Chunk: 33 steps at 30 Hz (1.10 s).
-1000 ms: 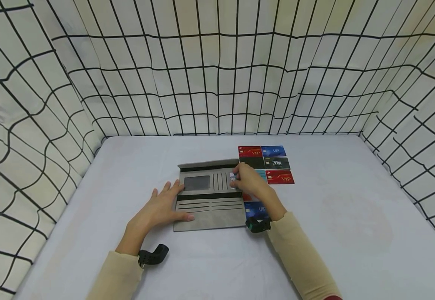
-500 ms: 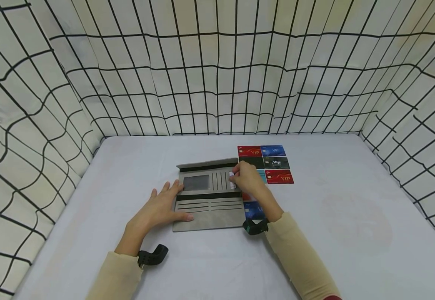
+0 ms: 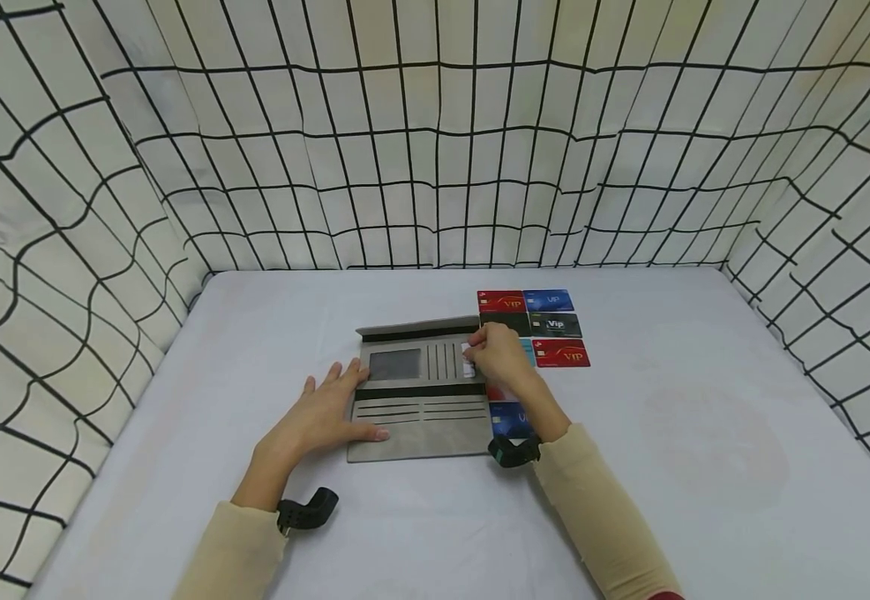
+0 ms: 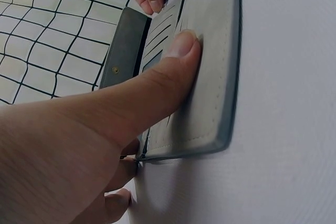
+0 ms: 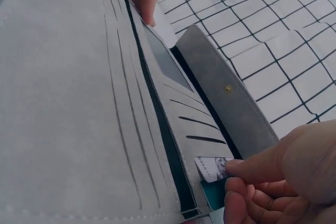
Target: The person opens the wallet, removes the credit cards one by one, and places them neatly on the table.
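Observation:
A grey wallet [image 3: 442, 437] lies unfolded on the table, its flap away from me. Beside its left edge is my left hand [image 3: 315, 425], fingers spread, with the thumb [image 4: 176, 59] resting on the lower panel. At the wallet's right end, my right hand [image 3: 502, 358] pinches a pale card [image 5: 207, 168] between thumb and fingers. The card is at the row of card slots; how far it sits in a slot cannot be made out. Under it in the right wrist view shows a teal card [image 5: 212, 196], partly hidden by my fingers.
Several cards lie right of the wallet, among them a red VIP card [image 3: 561, 353], a black one [image 3: 553, 324] and a blue one [image 3: 510, 419]. My right hand and forearm cover some. A black grid over white cloth [image 3: 435, 150] encloses the table's back and sides.
My right hand stays at the card slots, with only a slight shift of the fingers on the card. The left hand and the wallet hold their place.

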Motion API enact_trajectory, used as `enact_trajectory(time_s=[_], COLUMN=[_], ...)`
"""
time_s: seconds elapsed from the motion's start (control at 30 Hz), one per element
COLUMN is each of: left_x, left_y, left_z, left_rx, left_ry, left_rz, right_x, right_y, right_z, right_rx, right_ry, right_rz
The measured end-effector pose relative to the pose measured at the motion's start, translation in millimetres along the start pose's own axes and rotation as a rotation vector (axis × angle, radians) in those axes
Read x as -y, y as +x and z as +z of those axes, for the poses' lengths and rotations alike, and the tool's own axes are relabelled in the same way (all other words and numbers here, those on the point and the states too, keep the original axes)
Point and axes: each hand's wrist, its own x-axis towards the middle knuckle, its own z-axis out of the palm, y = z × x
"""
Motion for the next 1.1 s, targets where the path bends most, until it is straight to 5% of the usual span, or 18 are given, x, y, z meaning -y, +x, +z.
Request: enact_trajectory(time_s=[0.43, 0.7, 1.1], left_x=[-3.5, -5.1, -2.5], left_y=[0.6, -1.0, 0.6], left_z=[1.1, 0.4, -0.5], left_rx=[-0.002, -0.005, 0.001], left_ry=[0.016, 0.012, -0.001], left_rz=[-0.008, -0.011, -0.014], right_x=[-12, -15, -11], right_y=[1, 3, 2], right_z=[-23, -36, -27], right_rx=[0.001, 0.073, 0.026], right_ry=[0.026, 0.069, -0.104], right_rz=[0.003, 0.035, 0.039])
